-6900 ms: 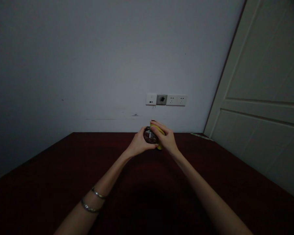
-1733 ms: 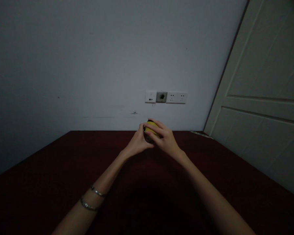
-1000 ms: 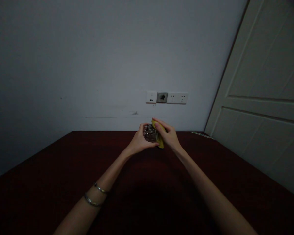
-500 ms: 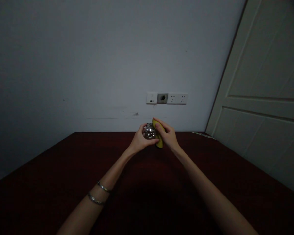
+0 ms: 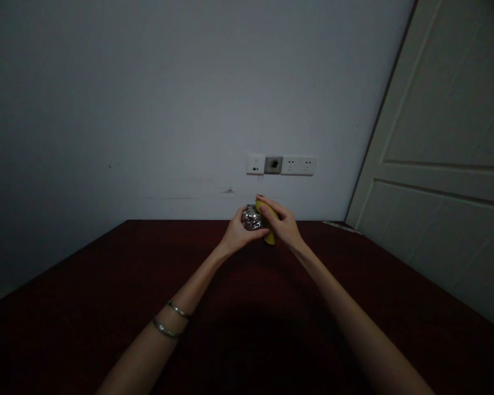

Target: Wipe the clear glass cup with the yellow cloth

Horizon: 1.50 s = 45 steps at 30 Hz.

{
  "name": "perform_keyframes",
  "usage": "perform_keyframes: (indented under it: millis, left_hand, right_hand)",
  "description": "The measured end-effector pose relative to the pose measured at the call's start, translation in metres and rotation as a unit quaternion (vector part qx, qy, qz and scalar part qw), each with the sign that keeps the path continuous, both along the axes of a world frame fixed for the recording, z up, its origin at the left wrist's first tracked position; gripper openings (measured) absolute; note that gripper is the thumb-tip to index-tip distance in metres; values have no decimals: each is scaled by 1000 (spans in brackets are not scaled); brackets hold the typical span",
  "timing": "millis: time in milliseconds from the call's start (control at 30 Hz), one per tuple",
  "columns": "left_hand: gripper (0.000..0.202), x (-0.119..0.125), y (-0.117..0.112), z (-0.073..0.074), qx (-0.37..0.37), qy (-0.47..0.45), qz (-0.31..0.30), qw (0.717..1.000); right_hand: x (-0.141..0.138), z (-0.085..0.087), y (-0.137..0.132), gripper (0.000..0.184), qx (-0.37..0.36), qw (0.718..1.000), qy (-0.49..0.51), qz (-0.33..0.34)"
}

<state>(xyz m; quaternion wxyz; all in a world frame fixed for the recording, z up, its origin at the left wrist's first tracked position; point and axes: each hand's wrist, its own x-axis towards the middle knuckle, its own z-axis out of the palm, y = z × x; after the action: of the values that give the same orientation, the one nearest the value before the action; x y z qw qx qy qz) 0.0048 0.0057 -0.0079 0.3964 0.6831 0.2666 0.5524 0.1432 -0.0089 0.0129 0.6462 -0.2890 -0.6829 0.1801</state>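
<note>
So, standing there: left of the socket row [image 5: 297, 165], the tabletop [image 5: 115, 285] spread way out, its side edge slanting toward the near side, so plenty of width. The back edge ran along the wall [image 5: 168, 109] under the sockets, and the hands were up near it, so forward room looked tighter. Right of the sockets, the other edge followed a pale panelled door [image 5: 444, 109], a thin light strip [image 5: 341, 226] at that back corner.

Room was pretty dim. Dark scuffs [image 5: 229, 190] marked the wall lower left of the sockets; the deep red top went nearly black well below them.

Lower left of the sockets, two metal-looking bracelets [image 5: 167, 330] circled the left forearm [image 5: 197, 282]. Just below the sockets, the left hand [image 5: 236, 233] was curved partway round a shiny roundish container [image 5: 253, 218], narrower end seemingly up toward the sockets; couldn't call a long axis. Against its right side was a yellow pad [image 5: 270, 238], long axis steep, top tipped left under the leftmost plate. The right hand [image 5: 286, 224] pinched it between thumb and fingers. Table contact? Couldn't tell.
</note>
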Motion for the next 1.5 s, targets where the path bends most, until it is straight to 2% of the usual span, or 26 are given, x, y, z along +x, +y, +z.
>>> perform_keyframes:
  millis: [300, 567, 800, 867, 1133, 1233, 1367, 1500]
  left_hand:
    - [74, 1, 1, 1, 2, -17, -9, 1000]
    - [67, 2, 3, 1, 14, -29, -18, 999]
    - [73, 4, 2, 3, 9, -11, 17, 1000]
    - [73, 4, 4, 2, 12, -7, 25, 1000]
    - [64, 3, 5, 2, 31, -10, 13, 999]
    - [65, 4, 4, 1, 20, -14, 10, 1000]
    - [75, 2, 2, -1, 29, 27, 33, 999]
    - [77, 1, 0, 0, 44, 57, 59, 996]
  right_hand:
    - [-2, 3, -2, 29, 12, 1000, 1, -2]
    - [3, 6, -14, 24, 78, 992, -81, 58]
    - [-6, 5, -10, 25, 49, 998, 17, -23]
    - [-7, 6, -10, 25, 43, 999, 20, -24]
    - [2, 7, -16, 24, 102, 991, -82, 33]
    - [-1, 5, -14, 24, 90, 994, -55, 12]
    - [-6, 3, -8, 25, 46, 998, 21, -22]
    - [-5, 3, -7, 26, 28, 999, 20, -16]
